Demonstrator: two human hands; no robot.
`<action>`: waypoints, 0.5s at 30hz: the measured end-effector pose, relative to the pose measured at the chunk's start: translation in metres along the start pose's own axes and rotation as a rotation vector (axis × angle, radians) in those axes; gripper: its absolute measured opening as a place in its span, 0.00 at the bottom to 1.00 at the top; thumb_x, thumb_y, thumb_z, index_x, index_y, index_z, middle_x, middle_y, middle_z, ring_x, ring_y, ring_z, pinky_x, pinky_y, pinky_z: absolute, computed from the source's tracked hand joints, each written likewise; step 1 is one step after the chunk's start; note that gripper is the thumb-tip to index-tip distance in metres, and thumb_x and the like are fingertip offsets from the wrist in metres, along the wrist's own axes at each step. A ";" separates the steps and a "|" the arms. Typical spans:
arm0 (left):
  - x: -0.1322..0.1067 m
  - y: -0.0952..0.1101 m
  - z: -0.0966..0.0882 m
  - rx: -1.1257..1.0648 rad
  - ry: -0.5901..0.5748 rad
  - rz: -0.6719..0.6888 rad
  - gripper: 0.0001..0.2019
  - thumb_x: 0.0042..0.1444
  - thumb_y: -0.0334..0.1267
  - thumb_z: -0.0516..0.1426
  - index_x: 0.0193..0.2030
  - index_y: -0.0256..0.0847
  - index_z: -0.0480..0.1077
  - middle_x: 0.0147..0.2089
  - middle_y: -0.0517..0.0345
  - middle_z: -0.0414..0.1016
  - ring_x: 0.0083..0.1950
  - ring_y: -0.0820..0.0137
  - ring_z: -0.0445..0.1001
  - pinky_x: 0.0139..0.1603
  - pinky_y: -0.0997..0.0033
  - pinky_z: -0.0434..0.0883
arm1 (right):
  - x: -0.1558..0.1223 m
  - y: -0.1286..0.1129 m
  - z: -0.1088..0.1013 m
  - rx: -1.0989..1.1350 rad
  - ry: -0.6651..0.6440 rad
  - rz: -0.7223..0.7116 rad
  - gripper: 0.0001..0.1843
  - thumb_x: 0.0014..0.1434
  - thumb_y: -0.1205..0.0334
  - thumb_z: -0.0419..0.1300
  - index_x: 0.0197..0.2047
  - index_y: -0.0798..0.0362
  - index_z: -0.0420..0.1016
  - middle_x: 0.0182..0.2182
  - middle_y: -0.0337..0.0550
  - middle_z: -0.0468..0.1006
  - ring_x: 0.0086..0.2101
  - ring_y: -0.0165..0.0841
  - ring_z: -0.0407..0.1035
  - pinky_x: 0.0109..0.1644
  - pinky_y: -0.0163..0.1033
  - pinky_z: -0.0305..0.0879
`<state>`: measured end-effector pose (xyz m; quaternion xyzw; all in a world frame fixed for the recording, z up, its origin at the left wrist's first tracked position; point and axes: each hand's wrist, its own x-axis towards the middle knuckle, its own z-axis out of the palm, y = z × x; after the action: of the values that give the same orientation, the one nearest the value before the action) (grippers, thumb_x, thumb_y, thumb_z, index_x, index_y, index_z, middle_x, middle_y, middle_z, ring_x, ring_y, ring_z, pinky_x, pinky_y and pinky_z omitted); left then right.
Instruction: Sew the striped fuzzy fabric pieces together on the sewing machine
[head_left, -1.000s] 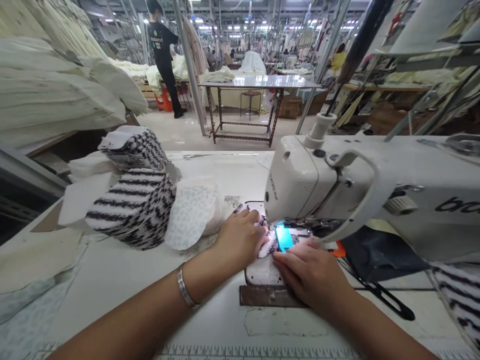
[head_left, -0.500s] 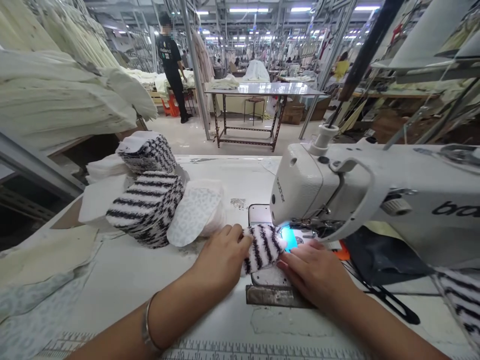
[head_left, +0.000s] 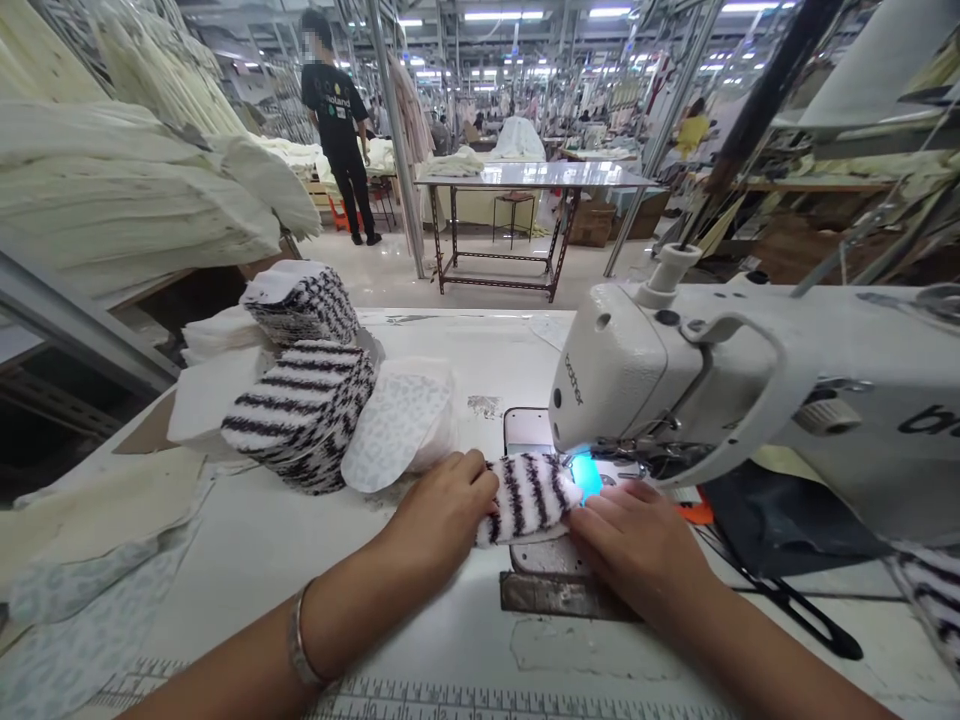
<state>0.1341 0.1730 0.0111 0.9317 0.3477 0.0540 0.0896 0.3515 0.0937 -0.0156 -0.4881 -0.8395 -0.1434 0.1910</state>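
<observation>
A black-and-white striped fluffy fabric piece [head_left: 525, 497] lies under the needle area of a white sewing machine [head_left: 607, 370], where a bluish-white lamp shines. My left hand [head_left: 448, 505] pinches the left end of this piece, thumb and fingers closed on it. On the right, my right hand [head_left: 637, 530] grips the edge of the piece close to the needle, its fingers bent together. The presser foot is mostly hidden by glare and machine parts.
Left of my hands stand stacks of striped fabric pieces [head_left: 300, 410] and a pale spotted piece [head_left: 394, 425]. A ruler strip [head_left: 450, 700] runs along the front edge. Black scissors-like handle [head_left: 817, 620] lies right. A person [head_left: 337, 130] stands beyond, near a table [head_left: 536, 177].
The view has shifted slightly, moving the machine rightward in the picture. My left hand sits a little farther from the needle, with more striped fabric showing between the hands. The distant person has turned.
</observation>
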 end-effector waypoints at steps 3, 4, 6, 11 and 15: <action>0.000 0.002 -0.013 0.126 -0.018 0.023 0.06 0.55 0.23 0.52 0.32 0.37 0.65 0.35 0.56 0.67 0.36 0.66 0.65 0.33 0.67 0.64 | -0.001 -0.003 -0.003 0.041 -0.012 -0.020 0.16 0.63 0.71 0.45 0.25 0.53 0.64 0.19 0.36 0.64 0.23 0.30 0.56 0.33 0.38 0.48; 0.001 0.003 -0.018 0.188 -0.018 0.033 0.07 0.54 0.22 0.52 0.32 0.37 0.65 0.35 0.55 0.67 0.35 0.65 0.65 0.33 0.66 0.65 | -0.002 -0.004 -0.004 0.066 -0.016 -0.019 0.16 0.63 0.70 0.45 0.26 0.54 0.65 0.19 0.36 0.64 0.23 0.30 0.56 0.33 0.37 0.47; 0.003 0.008 -0.027 0.292 0.021 0.070 0.07 0.53 0.21 0.52 0.32 0.36 0.65 0.35 0.53 0.67 0.35 0.63 0.65 0.35 0.63 0.65 | -0.004 -0.006 -0.006 0.126 -0.037 -0.003 0.15 0.63 0.69 0.45 0.28 0.54 0.67 0.20 0.36 0.66 0.24 0.30 0.56 0.33 0.38 0.47; 0.016 0.028 -0.016 0.141 0.224 0.276 0.05 0.55 0.25 0.52 0.37 0.36 0.66 0.38 0.52 0.67 0.38 0.63 0.64 0.39 0.63 0.66 | -0.008 -0.009 -0.003 0.199 -0.063 0.021 0.16 0.65 0.68 0.43 0.27 0.54 0.65 0.20 0.36 0.66 0.23 0.30 0.56 0.33 0.38 0.46; 0.031 0.028 0.014 -0.033 0.179 0.346 0.08 0.56 0.28 0.52 0.43 0.36 0.66 0.40 0.52 0.68 0.41 0.63 0.64 0.40 0.64 0.67 | -0.010 -0.008 0.001 0.186 -0.020 0.013 0.17 0.65 0.68 0.44 0.27 0.54 0.65 0.20 0.36 0.66 0.23 0.30 0.56 0.32 0.38 0.45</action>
<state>0.1776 0.1705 0.0045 0.9675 0.1878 0.1570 0.0631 0.3486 0.0827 -0.0214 -0.4751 -0.8479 -0.0586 0.2280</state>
